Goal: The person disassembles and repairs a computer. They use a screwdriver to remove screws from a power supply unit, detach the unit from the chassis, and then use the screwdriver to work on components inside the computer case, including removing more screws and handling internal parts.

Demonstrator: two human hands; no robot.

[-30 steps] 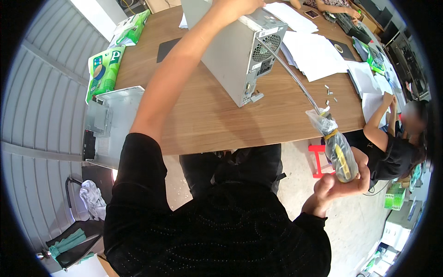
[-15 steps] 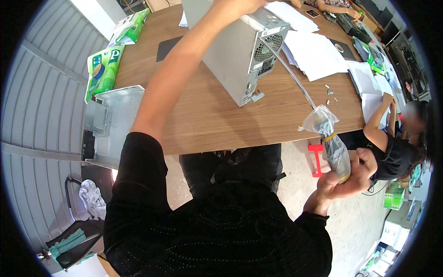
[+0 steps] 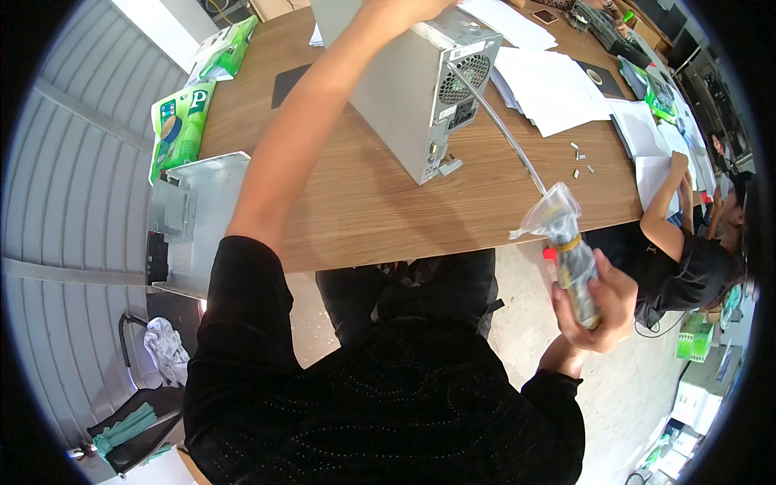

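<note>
A grey computer case (image 3: 384, 105) stands upright on the wooden table, its back panel with the round fan grille (image 3: 466, 78) facing right. My left hand (image 3: 404, 11) holds the top of the case; the upper picture edge cuts off part of its fingers. In my right hand (image 3: 608, 305) is a long screwdriver (image 3: 508, 137), my fingers wrapped around its handle. Clear plastic with a yellow band covers that handle. The screwdriver's tip meets the back panel at its upper corner, beside the grille. A small metal bracket (image 3: 450, 166) is at the panel's lower end.
A removed metal side panel (image 3: 212, 194) lies at the table's left edge, near green-and-white packages (image 3: 184, 129). Paper stacks (image 3: 550, 93), a tape roll (image 3: 594, 77) and several small metal pieces (image 3: 579, 157) are to the right. Another person (image 3: 687, 242) sits at the right with papers.
My right hand has shifted slightly left and its fingers have closed more around the screwdriver handle. The tip remains at the same corner of the case, and my left hand stays on top.
</note>
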